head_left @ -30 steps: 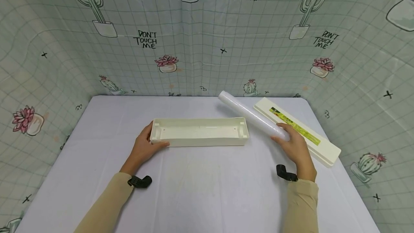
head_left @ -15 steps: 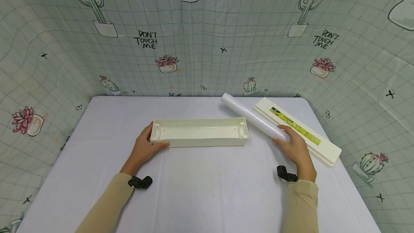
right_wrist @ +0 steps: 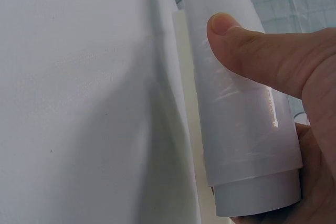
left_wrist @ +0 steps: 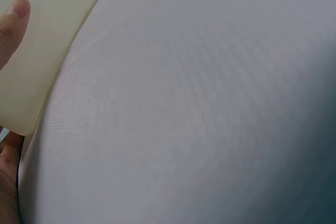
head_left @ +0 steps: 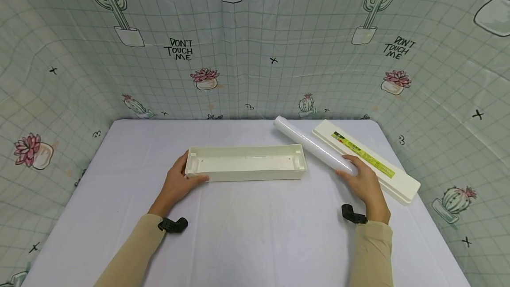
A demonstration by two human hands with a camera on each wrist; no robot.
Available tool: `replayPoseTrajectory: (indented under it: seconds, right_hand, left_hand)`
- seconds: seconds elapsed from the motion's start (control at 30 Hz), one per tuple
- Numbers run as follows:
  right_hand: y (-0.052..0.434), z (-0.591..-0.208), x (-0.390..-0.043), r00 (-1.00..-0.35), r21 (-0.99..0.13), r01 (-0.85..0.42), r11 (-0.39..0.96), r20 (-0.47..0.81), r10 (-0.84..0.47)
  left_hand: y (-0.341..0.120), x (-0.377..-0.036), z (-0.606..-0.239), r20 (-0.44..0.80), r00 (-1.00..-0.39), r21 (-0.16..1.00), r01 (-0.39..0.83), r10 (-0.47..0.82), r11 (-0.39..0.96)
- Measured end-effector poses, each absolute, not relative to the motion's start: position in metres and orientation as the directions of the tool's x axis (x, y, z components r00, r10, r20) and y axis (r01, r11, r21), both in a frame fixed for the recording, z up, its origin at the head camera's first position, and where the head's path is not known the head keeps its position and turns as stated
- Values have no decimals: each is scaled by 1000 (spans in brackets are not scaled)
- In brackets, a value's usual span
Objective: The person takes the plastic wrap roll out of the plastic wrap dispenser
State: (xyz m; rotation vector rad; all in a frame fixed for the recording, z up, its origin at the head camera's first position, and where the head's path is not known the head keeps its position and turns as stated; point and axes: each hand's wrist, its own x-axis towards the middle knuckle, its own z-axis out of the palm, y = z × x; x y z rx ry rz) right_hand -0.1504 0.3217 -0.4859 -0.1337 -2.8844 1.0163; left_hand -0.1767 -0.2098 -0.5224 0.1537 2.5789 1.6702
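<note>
A long cream plastic box (head_left: 247,175), open at the top with nothing inside, sits mid-table in the head view. My left hand (head_left: 179,180) grips its left end, thumb along the front wall; the left wrist view shows that thumb (left_wrist: 13,27) on the box's wall (left_wrist: 47,40). On the right, my right hand (head_left: 362,183) holds the near end of a roll of clear plastic wrap (head_left: 311,143), which slants away to the back left. In the right wrist view the thumb lies across the wrap roll (right_wrist: 247,129), fingers behind it, and the core shows at the near end.
Right of the wrap roll lies a long cream lid (head_left: 402,187) with a yellow-green label (head_left: 364,155), slanting the same way. White cloth covers the table (head_left: 247,234). A patterned grid curtain (head_left: 247,56) hangs along the back and both sides.
The far end of the wrap roll has dropped slightly and shifted a little right, with the right hand edging nearer. The box, left hand and lid stay where they were.
</note>
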Motion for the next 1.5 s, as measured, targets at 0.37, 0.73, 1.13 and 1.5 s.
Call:
replayPoseTrajectory:
  seconds: [0.37, 0.73, 1.13, 1.5]
  right_hand:
    - [324, -491, -150, -994, -630, 68, 774, 20, 103]
    - [322, -492, -151, -995, -633, 76, 771, 5, 102]
    - [322, -492, -151, -994, -632, 86, 770, -5, 107]
    - [321, -494, -151, -995, -628, 80, 774, -2, 101]
  left_hand:
    - [-209, -176, -522, 5, -993, 906, 55, 118, 419]
    - [-210, -177, -524, -3, -994, 901, 45, 110, 432]
    - [-211, -177, -524, -1, -994, 901, 47, 110, 430]
    - [-211, -178, -525, -1, -994, 898, 46, 108, 437]
